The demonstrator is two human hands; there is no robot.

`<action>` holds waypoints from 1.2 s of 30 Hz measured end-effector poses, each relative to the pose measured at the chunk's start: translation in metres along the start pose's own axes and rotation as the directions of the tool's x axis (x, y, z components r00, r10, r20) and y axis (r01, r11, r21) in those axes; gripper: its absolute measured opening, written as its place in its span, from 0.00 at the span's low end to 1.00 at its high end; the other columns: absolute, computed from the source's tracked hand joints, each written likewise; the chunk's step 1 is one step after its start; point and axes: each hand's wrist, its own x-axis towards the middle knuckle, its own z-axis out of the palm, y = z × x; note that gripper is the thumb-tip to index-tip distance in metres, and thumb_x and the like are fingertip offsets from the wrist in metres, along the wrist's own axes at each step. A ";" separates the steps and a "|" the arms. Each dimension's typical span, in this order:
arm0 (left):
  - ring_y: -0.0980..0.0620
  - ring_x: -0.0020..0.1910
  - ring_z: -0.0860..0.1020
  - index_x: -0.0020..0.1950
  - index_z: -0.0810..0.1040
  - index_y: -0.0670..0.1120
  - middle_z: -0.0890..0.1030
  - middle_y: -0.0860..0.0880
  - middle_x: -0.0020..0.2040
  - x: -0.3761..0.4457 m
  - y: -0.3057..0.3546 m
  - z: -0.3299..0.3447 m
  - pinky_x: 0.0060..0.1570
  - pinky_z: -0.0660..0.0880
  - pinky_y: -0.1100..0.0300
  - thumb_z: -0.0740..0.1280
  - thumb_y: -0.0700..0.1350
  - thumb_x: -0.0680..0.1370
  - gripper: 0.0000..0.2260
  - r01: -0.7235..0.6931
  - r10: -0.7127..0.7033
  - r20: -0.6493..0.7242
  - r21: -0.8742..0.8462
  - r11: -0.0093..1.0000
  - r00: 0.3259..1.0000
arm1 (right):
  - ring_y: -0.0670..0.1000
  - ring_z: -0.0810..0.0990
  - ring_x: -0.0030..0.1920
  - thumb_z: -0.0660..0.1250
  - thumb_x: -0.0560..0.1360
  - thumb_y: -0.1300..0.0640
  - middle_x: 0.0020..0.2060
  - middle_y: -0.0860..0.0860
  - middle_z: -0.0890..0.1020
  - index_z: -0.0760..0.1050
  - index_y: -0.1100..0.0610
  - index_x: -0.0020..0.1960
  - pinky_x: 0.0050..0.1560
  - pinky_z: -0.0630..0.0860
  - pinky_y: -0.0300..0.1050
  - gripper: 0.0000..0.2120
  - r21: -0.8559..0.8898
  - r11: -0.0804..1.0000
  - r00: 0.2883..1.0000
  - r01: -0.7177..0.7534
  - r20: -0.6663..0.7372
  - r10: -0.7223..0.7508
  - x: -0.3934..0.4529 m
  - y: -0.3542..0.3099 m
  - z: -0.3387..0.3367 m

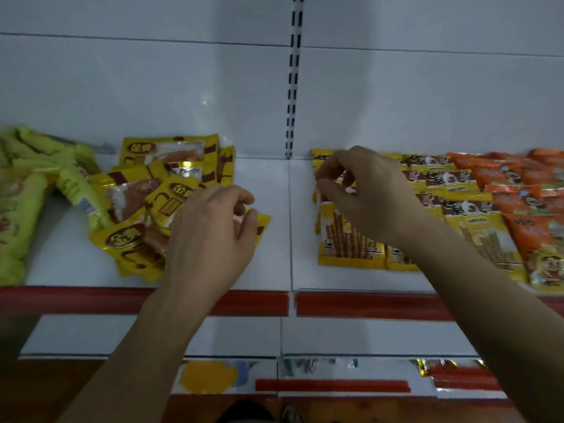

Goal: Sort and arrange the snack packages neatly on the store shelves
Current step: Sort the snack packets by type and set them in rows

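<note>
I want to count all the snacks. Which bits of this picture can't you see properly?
All in the head view:
- Yellow packs: the left hand covers part of the pile.
- Wafer packs: the right hand and arm hide several.
- Green bags: cut off by the left edge.
- Orange bags: cut off by the right edge.
- Pack lettering: too blurred to read.
- Lower shelf: arms cover part.
</note>
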 end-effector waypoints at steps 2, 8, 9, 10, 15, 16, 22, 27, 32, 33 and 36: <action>0.48 0.49 0.78 0.54 0.82 0.48 0.80 0.51 0.46 0.005 -0.020 -0.018 0.50 0.76 0.47 0.69 0.45 0.77 0.07 0.032 -0.031 -0.034 0.050 0.998 0.999 | 0.45 0.75 0.44 0.68 0.80 0.51 0.47 0.47 0.80 0.79 0.53 0.56 0.45 0.69 0.41 0.08 0.026 1.000 0.998 0.014 0.059 -0.015 0.003 -0.021 0.017; 0.45 0.54 0.78 0.60 0.79 0.50 0.78 0.49 0.53 0.002 -0.078 -0.056 0.51 0.78 0.44 0.71 0.50 0.77 0.13 0.155 -0.157 -0.001 0.170 0.973 0.988 | 0.54 0.74 0.63 0.62 0.79 0.36 0.63 0.51 0.78 0.70 0.52 0.73 0.61 0.74 0.53 0.29 -0.042 0.996 0.939 -0.079 0.332 0.088 0.016 -0.075 0.069; 0.44 0.56 0.78 0.63 0.78 0.50 0.77 0.48 0.56 0.000 -0.085 -0.058 0.53 0.78 0.44 0.72 0.51 0.76 0.17 0.175 -0.186 0.040 0.191 0.966 0.982 | 0.56 0.72 0.66 0.62 0.77 0.33 0.66 0.51 0.76 0.68 0.52 0.75 0.63 0.73 0.57 0.33 -0.091 0.988 0.921 -0.122 0.359 0.147 0.018 -0.079 0.076; 0.44 0.58 0.77 0.66 0.76 0.50 0.76 0.47 0.59 -0.001 -0.089 -0.059 0.55 0.78 0.44 0.73 0.52 0.75 0.21 0.195 -0.215 0.083 0.200 0.960 0.973 | 0.58 0.70 0.67 0.63 0.74 0.31 0.67 0.52 0.75 0.66 0.51 0.76 0.64 0.72 0.59 0.37 -0.132 0.978 0.906 -0.162 0.372 0.200 0.017 -0.083 0.082; 0.46 0.62 0.76 0.67 0.75 0.51 0.78 0.51 0.62 0.000 -0.101 -0.057 0.57 0.77 0.42 0.71 0.57 0.76 0.22 0.185 -0.197 0.117 0.110 0.977 0.973 | 0.51 0.75 0.55 0.75 0.70 0.39 0.53 0.46 0.78 0.71 0.47 0.72 0.55 0.75 0.52 0.34 0.074 0.930 0.912 -0.361 0.238 0.335 0.008 -0.091 0.091; 0.47 0.59 0.78 0.66 0.76 0.51 0.80 0.52 0.60 0.002 -0.102 -0.057 0.55 0.78 0.43 0.71 0.57 0.76 0.20 0.181 -0.186 0.091 0.063 0.982 0.978 | 0.48 0.76 0.49 0.77 0.70 0.44 0.48 0.45 0.78 0.74 0.47 0.70 0.49 0.76 0.48 0.31 0.170 0.905 0.915 -0.390 0.183 0.360 0.006 -0.092 0.092; 0.57 0.43 0.81 0.52 0.80 0.52 0.82 0.57 0.43 0.010 -0.107 -0.059 0.43 0.81 0.53 0.72 0.45 0.77 0.06 0.144 -0.146 -0.005 -0.121 0.982 0.989 | 0.42 0.79 0.51 0.78 0.72 0.51 0.52 0.45 0.79 0.77 0.44 0.65 0.48 0.79 0.44 0.23 0.257 0.865 0.901 -0.430 0.055 0.431 -0.005 -0.099 0.098; 0.63 0.40 0.80 0.43 0.82 0.52 0.82 0.60 0.39 0.016 -0.117 -0.063 0.36 0.72 0.74 0.75 0.43 0.75 0.05 0.194 -0.208 -0.009 -0.322 0.926 0.978 | 0.43 0.83 0.52 0.79 0.70 0.62 0.58 0.46 0.79 0.75 0.46 0.68 0.52 0.82 0.44 0.30 0.385 0.787 0.866 -0.481 0.068 0.496 -0.010 -0.099 0.093; 0.58 0.40 0.83 0.48 0.80 0.53 0.84 0.54 0.41 0.029 -0.117 -0.071 0.40 0.80 0.60 0.74 0.41 0.76 0.07 0.219 -0.258 0.006 -0.549 0.806 0.966 | 0.43 0.83 0.47 0.75 0.71 0.68 0.52 0.46 0.82 0.78 0.49 0.64 0.49 0.83 0.45 0.26 0.413 0.771 0.842 -0.485 -0.017 0.539 -0.017 -0.108 0.097; 0.55 0.41 0.84 0.51 0.79 0.53 0.85 0.52 0.42 0.031 -0.115 -0.072 0.41 0.81 0.55 0.73 0.40 0.77 0.09 0.250 -0.285 0.048 -0.635 0.731 0.957 | 0.44 0.84 0.45 0.76 0.71 0.68 0.48 0.46 0.83 0.78 0.49 0.63 0.49 0.83 0.45 0.24 0.450 0.751 0.826 -0.483 -0.050 0.561 -0.019 -0.111 0.097; 0.48 0.42 0.85 0.58 0.76 0.50 0.86 0.49 0.44 0.040 -0.114 -0.075 0.39 0.81 0.52 0.68 0.34 0.79 0.13 0.386 -0.345 0.255 -0.836 0.391 0.903 | 0.49 0.86 0.43 0.74 0.73 0.68 0.41 0.53 0.85 0.80 0.53 0.59 0.47 0.84 0.49 0.18 0.641 0.628 0.764 -0.441 -0.099 0.638 -0.020 -0.118 0.092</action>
